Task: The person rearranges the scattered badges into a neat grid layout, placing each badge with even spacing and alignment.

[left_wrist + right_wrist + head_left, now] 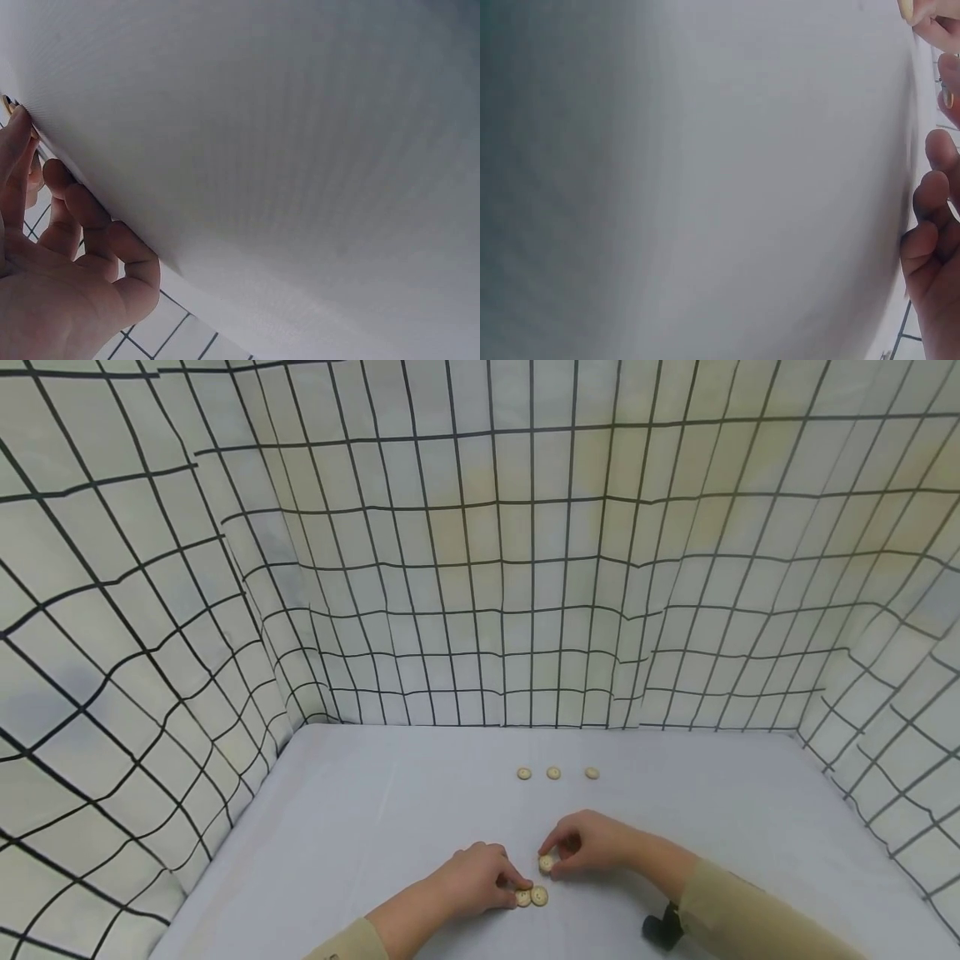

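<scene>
In the head view my left hand (480, 881) rests low over the white table, its thumb and index finger pinching the edges of a round beige button (522, 899). A second beige button (539, 896) lies right against that one, on its right. Just above the pair, my right hand (588, 843) holds another button (546, 863) between thumb and index finger, tilted with its face toward the camera. In the left wrist view the curled fingers (90, 232) sit along the table surface. The right wrist view shows the button (949, 98) between fingertips at its right edge.
Three more beige buttons (553, 772) lie in a loose row farther back on the white table (420, 793). White walls with a dark grid (480, 610) enclose the back and sides. A black device (663, 928) hangs under the right wrist.
</scene>
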Tool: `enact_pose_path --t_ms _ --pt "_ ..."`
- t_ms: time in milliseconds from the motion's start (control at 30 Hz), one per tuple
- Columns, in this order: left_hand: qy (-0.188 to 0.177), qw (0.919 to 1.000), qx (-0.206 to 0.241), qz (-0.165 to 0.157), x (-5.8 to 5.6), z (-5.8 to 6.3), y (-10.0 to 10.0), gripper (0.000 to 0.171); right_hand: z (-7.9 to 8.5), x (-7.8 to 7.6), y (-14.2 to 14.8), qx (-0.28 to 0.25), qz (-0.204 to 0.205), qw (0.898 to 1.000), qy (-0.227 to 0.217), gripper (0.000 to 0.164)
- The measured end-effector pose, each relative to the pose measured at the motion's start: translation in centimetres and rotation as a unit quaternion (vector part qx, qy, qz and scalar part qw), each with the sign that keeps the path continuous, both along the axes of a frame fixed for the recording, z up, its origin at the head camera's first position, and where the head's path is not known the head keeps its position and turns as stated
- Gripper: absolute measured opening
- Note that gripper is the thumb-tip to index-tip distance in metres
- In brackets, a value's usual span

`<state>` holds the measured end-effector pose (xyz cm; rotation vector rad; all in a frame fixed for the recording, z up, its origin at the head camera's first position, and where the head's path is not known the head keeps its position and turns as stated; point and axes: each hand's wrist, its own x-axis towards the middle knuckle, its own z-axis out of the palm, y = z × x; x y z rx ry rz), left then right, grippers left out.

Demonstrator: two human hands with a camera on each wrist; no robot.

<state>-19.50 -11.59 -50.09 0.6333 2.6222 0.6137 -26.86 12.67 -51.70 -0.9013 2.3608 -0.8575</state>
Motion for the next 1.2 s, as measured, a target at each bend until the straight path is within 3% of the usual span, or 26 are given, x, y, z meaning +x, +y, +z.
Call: enact_pose_path --t_ms 267,867,1200 --pt "-0.004 1.0 -0.003 0.008 0.1 0.1 0.0 0.025 0.2 -0.3 1.0 -0.012 -0.041 0.999 0.02 0.022" --pt "-0.01 0.9997 -0.003 0.022 0.3 0.5 0.1 0.024 0.3 -3.5 4.5 0.018 -0.154 0.986 0.058 0.022" --pt "-0.01 0.9997 0.001 0.024 0.5 0.4 0.1 0.024 0.2 -5.4 7.1 0.039 -0.18 0.98 0.07 0.026"
